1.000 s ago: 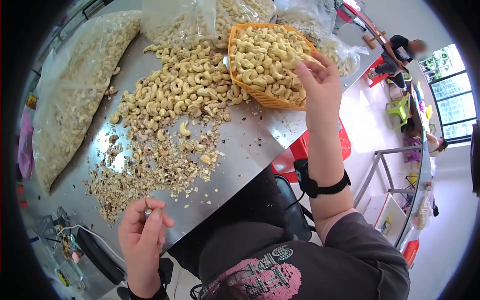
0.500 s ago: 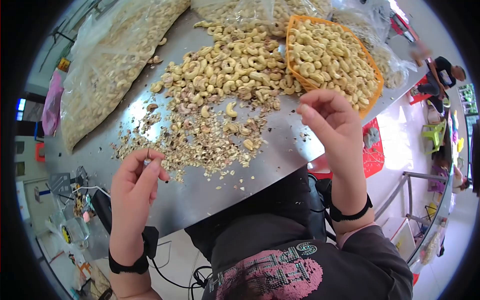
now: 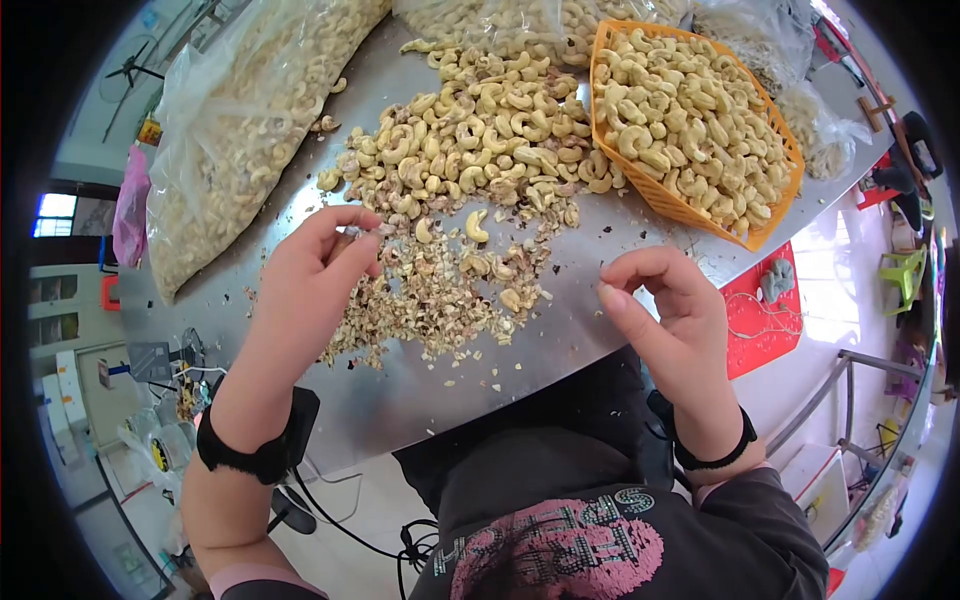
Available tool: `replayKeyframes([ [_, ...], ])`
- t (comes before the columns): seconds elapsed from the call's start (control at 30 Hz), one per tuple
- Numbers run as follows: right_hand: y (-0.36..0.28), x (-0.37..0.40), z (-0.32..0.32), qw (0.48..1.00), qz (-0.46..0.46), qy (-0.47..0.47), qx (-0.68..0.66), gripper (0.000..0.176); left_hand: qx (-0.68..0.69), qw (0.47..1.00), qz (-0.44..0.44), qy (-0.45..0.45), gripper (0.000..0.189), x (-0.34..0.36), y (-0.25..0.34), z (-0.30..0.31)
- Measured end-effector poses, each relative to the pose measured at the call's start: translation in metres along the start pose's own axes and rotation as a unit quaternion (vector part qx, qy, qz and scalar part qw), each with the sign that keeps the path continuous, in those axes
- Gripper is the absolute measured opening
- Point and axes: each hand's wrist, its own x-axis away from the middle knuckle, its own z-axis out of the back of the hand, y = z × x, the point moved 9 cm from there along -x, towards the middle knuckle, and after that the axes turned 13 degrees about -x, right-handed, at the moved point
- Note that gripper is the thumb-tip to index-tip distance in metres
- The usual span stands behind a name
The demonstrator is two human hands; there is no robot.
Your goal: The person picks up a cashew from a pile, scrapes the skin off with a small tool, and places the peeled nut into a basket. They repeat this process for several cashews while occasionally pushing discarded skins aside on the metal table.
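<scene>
My left hand (image 3: 325, 270) is over the left part of the peeled skin bits (image 3: 430, 315), its fingers closed on a small pointed metal tool that mostly hides behind the fingertips. My right hand (image 3: 668, 310) hovers near the table's front edge, thumb and forefinger curled but apart, with nothing visible between them. Beyond the skin bits lies a heap of cashew nuts (image 3: 490, 130), some with reddish skin on. One pale cashew (image 3: 476, 226) rests at the heap's near side. Above my right hand stands an orange basket (image 3: 652, 192) full of pale cashews.
A large clear bag of cashews (image 3: 225, 160) lies at the left, and another bag (image 3: 540, 25) sits behind the heap. Farther right are more plastic bags (image 3: 815, 130). A red stool (image 3: 765, 320) stands beyond the metal table's (image 3: 400, 400) right edge.
My left hand has moved up and right, from the table's left side to the skin bits near the heap. My right hand has dropped lower, away from the basket. The view has shifted slightly.
</scene>
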Motion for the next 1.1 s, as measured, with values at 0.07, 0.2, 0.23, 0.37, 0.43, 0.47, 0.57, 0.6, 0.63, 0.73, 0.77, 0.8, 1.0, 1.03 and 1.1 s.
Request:
replayKeyframes([
  [0.07, 0.001, 0.001, 0.004, 1.0, -0.001, 0.004, 0.004, 0.013, -0.026, 1.0, -0.008, -0.012, 0.024, -0.012, 0.006, -0.006],
  [0.2, 0.006, 0.001, 0.011, 1.0, -0.011, 0.001, -0.007, 0.013, -0.056, 0.998, -0.009, -0.01, 0.025, -0.031, 0.01, -0.015],
  [0.23, 0.007, 0.001, 0.012, 1.0, -0.013, 0.004, -0.008, 0.013, -0.065, 0.998, -0.021, -0.008, 0.024, -0.035, 0.013, -0.016],
  [0.37, 0.012, 0.0, 0.015, 0.999, -0.029, 0.0, -0.015, 0.013, -0.105, 0.992, -0.071, 0.026, 0.024, -0.048, 0.021, -0.02],
  [0.43, 0.016, -0.001, 0.017, 0.999, -0.038, 0.001, -0.016, 0.013, -0.117, 0.99, -0.074, 0.039, 0.025, -0.05, 0.031, -0.023],
  [0.47, 0.016, -0.002, 0.017, 0.999, -0.04, -0.001, -0.023, 0.013, -0.128, 0.987, -0.078, 0.052, 0.025, -0.052, 0.036, -0.023],
  [0.57, 0.019, -0.004, 0.018, 0.998, -0.048, -0.002, -0.031, 0.013, -0.157, 0.983, -0.086, 0.05, 0.03, -0.059, 0.043, -0.028],
  [0.6, 0.019, -0.004, 0.018, 0.998, -0.051, -0.003, -0.032, 0.013, -0.158, 0.983, -0.086, 0.048, 0.03, -0.061, 0.045, -0.029],
  [0.63, 0.019, -0.005, 0.019, 0.998, -0.053, -0.001, -0.032, 0.013, -0.186, 0.977, -0.084, 0.052, 0.03, -0.062, 0.047, -0.03],
  [0.73, 0.019, -0.006, 0.02, 0.998, -0.05, -0.006, -0.032, 0.013, -0.227, 0.966, -0.09, 0.087, 0.03, -0.066, 0.049, -0.028],
  [0.77, 0.02, -0.005, 0.021, 0.998, -0.051, -0.007, -0.033, 0.013, -0.238, 0.959, -0.097, 0.118, 0.031, -0.067, 0.051, -0.025],
  [0.8, 0.02, -0.005, 0.021, 0.998, -0.052, -0.008, -0.034, 0.013, -0.239, 0.959, -0.097, 0.117, 0.031, -0.069, 0.048, -0.025],
  [1.0, 0.02, -0.007, 0.021, 0.998, -0.05, -0.008, -0.029, 0.013, -0.242, 0.965, -0.045, 0.095, 0.029, -0.089, 0.038, -0.02],
  [1.03, 0.02, -0.007, 0.021, 0.998, -0.05, -0.008, -0.029, 0.013, -0.258, 0.96, -0.047, 0.096, 0.028, -0.092, 0.039, -0.02],
  [1.1, 0.021, -0.006, 0.021, 0.998, -0.053, -0.009, -0.025, 0.013, -0.275, 0.955, -0.05, 0.097, 0.028, -0.094, 0.041, -0.02],
])
